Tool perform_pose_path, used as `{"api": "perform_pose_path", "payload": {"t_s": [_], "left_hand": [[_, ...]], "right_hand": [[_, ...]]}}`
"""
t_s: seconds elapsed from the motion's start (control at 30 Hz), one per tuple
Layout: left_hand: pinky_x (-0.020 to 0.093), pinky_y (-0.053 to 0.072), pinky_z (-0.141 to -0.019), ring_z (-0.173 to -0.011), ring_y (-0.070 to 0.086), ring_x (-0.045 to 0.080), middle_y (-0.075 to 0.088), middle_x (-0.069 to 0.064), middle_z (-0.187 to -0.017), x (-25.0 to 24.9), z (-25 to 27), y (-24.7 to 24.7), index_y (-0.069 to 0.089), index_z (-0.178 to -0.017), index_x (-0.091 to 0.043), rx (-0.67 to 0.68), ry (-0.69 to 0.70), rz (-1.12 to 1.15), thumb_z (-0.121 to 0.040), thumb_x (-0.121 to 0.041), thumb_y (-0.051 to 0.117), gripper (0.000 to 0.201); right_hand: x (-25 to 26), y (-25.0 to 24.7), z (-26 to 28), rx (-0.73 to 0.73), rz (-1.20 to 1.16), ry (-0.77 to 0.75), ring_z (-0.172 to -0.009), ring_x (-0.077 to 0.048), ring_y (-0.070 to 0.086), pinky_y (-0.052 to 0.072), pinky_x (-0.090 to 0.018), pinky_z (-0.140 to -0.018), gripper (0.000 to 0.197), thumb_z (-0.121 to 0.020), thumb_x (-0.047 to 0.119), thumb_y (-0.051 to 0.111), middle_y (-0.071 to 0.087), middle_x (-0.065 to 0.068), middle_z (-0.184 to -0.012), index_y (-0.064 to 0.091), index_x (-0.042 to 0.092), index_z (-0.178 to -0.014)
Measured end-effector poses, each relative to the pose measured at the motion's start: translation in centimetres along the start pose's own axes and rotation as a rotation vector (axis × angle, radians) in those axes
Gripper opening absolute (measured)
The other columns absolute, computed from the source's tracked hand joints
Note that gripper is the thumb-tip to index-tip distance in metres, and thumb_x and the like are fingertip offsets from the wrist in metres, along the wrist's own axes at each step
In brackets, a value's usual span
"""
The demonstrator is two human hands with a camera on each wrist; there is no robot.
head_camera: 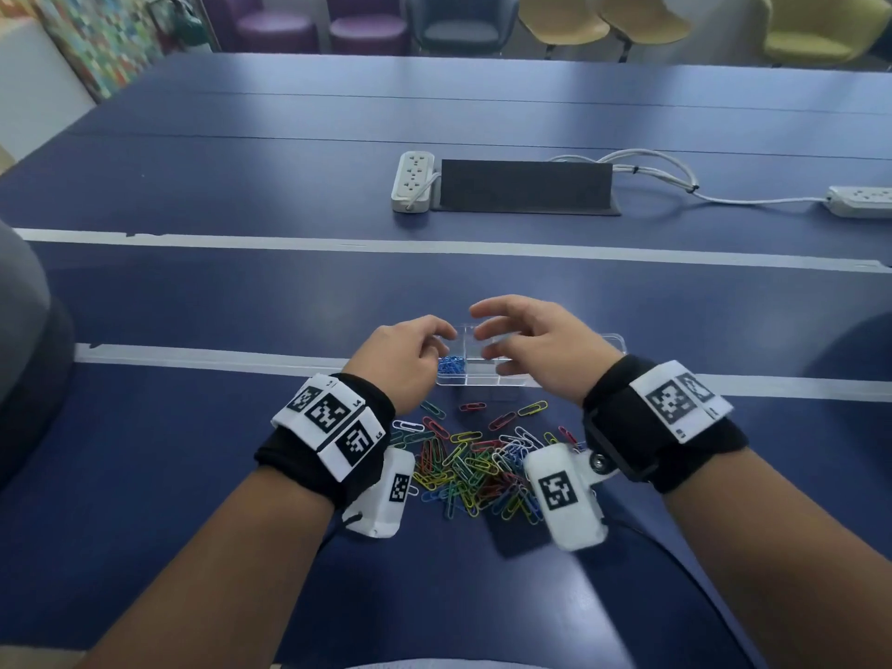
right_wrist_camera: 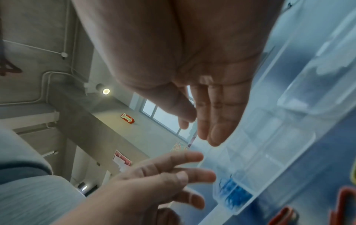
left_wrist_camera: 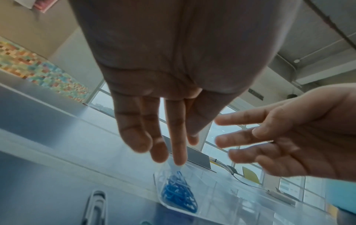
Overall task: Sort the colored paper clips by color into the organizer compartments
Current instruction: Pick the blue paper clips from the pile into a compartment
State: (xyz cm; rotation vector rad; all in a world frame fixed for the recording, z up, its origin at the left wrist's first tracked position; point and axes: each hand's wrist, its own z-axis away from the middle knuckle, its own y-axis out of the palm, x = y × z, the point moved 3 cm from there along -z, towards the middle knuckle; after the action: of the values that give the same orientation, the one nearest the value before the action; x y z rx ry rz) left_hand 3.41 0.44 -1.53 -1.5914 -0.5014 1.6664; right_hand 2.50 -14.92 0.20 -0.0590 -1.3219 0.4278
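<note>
Both of your hands hover over the organizer (head_camera: 569,379) with nothing in them: your left hand (head_camera: 408,362) has its fingers (left_wrist_camera: 177,137) hanging loose and nearly straight, tips pointing down at the blue clips (head_camera: 451,368), and your right hand (head_camera: 536,345) has its fingers (left_wrist_camera: 240,139) spread and relaxed, blurred, above the middle compartments. Neither hand touches the organizer or a clip as far as the wrist views show. Those blue clips lie heaped in the organizer's near-left compartment, directly beneath your left fingertips; the compartments under your right hand look clear of clips. Closer to you than both hands, between your wrists, the mixed pile (head_camera: 478,463) of red, yellow, green, blue and white clips lies loose on the table (head_camera: 241,292), just in front of the organizer's near wall, with a few strays, such as a yellow clip (head_camera: 532,408), lying apart near that wall. Beyond the organizer, well apart, a power strip (head_camera: 412,182) sits beside a dark cable flap (head_camera: 523,185).
</note>
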Motion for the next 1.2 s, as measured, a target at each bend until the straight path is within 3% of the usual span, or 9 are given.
{"api": "perform_pose_path", "payload": {"t_s": [0.17, 0.3, 0.47, 0.63, 0.8, 0.97, 1.03, 1.13, 1.2], "left_hand": [[0.028, 0.051, -0.081, -0.088, 0.065, 0.021, 0.069, 0.000, -0.106, -0.4, 0.6, 0.3, 0.061, -0.115, -0.024, 0.012, 0.027, -0.055, -0.095, -0.016, 0.042, 0.028], [0.023, 0.045, -0.076, -0.072, 0.054, 0.010, 0.061, -0.007, -0.082, -1.8, 1.3, 0.5, 0.065, -0.103, -0.023, -0.045, 0.131, -0.047, -0.090, -0.019, 0.052, 0.018], [0.022, 0.046, -0.071, -0.066, 0.050, 0.005, 0.052, -0.013, -0.066, -3.4, 2.0, 3.2, 0.070, -0.091, -0.023, 0.237, 0.214, -0.244, -0.083, -0.022, 0.062, 0.011], [0.026, 0.047, -0.072, -0.076, 0.050, 0.013, 0.044, -0.016, -0.064, -3.4, 2.2, 4.8, 0.069, -0.096, -0.027, 0.406, 0.212, -0.422, -0.079, -0.033, 0.067, 0.018], [0.030, 0.047, -0.073, -0.087, 0.057, 0.018, 0.046, -0.011, -0.073, -3.4, 2.3, 5.5, 0.066, -0.091, -0.028, 0.432, 0.200, -0.489, -0.079, -0.034, 0.067, 0.014], [0.031, 0.046, -0.072, -0.093, 0.061, 0.021, 0.051, -0.009, -0.079, -3.5, 2.5, 5.7, 0.057, -0.077, -0.032, 0.418, 0.218, -0.481, -0.082, -0.027, 0.057, 0.007], [0.032, 0.046, -0.073, -0.096, 0.059, 0.021, 0.049, -0.009, -0.079, -3.7, 2.7, 5.7, 0.058, -0.085, -0.030, 0.416, 0.242, -0.481, -0.084, -0.030, 0.054, 0.004], [0.033, 0.044, -0.076, -0.099, 0.056, 0.021, 0.047, -0.007, -0.087, -3.9, 2.7, 6.0, 0.059, -0.105, -0.029, 0.426, 0.263, -0.496, -0.084, -0.037, 0.056, 0.023], [0.032, 0.042, -0.073, -0.099, 0.056, 0.021, 0.049, -0.005, -0.092, -4.1, 2.6, 6.3, 0.060, -0.106, -0.031, 0.429, 0.259, -0.516, -0.083, -0.040, 0.057, 0.024]], "right_hand": [[-1.3, -3.5, 2.3, -0.073, 0.142, -0.030, -0.068, -0.013, 0.058, 0.047, -0.023, -0.065, 0.036, -0.088, -0.006, 0.040, 0.063, 0.000, -0.085, 0.062, 0.020, -0.099], [-3.1, -5.1, 4.2, -0.032, 0.562, 0.018, -0.061, -0.002, 0.054, 0.041, -0.007, -0.062, 0.022, -0.083, 0.005, 0.060, 0.064, 0.007, -0.073, 0.068, 0.026, -0.084], [-5.2, -4.0, 5.0, 0.090, 0.898, 0.087, -0.059, -0.001, 0.050, 0.035, -0.007, -0.056, 0.028, -0.074, 0.002, 0.058, 0.060, 0.011, -0.069, 0.071, 0.021, -0.090], [-5.6, -3.2, 5.0, 0.129, 0.934, 0.085, -0.070, -0.014, 0.054, 0.042, -0.022, -0.061, 0.028, -0.070, 0.000, 0.056, 0.060, 0.009, -0.070, 0.059, 0.025, -0.082], [-5.3, -3.2, 5.4, 0.129, 0.806, 0.103, -0.059, -0.003, 0.053, 0.046, -0.025, -0.066, 0.031, -0.071, 0.001, 0.059, 0.063, 0.007, -0.064, 0.052, 0.029, -0.083], [-4.6, -3.1, 5.5, 0.129, 0.786, 0.023, -0.050, 0.004, 0.051, 0.038, -0.008, -0.053, 0.034, -0.074, 0.000, 0.054, 0.061, 0.009, -0.060, 0.067, 0.028, -0.090], [-4.3, -3.1, 5.6, 0.120, 0.751, 0.002, -0.050, 0.005, 0.051, 0.039, -0.005, -0.053, 0.037, -0.075, -0.002, 0.055, 0.063, 0.009, -0.067, 0.070, 0.025, -0.096], [-4.1, -3.2, 5.7, 0.094, 0.696, -0.007, -0.057, 0.018, 0.051, 0.037, 0.001, -0.056, 0.044, -0.075, -0.007, 0.055, 0.064, 0.009, -0.084, 0.071, 0.020, -0.105], [-4.1, -3.2, 5.7, 0.092, 0.698, -0.026, -0.072, 0.011, 0.055, 0.036, 0.002, -0.063, 0.051, -0.076, -0.009, 0.048, 0.068, 0.005, -0.094, 0.069, 0.021, -0.111]]}}
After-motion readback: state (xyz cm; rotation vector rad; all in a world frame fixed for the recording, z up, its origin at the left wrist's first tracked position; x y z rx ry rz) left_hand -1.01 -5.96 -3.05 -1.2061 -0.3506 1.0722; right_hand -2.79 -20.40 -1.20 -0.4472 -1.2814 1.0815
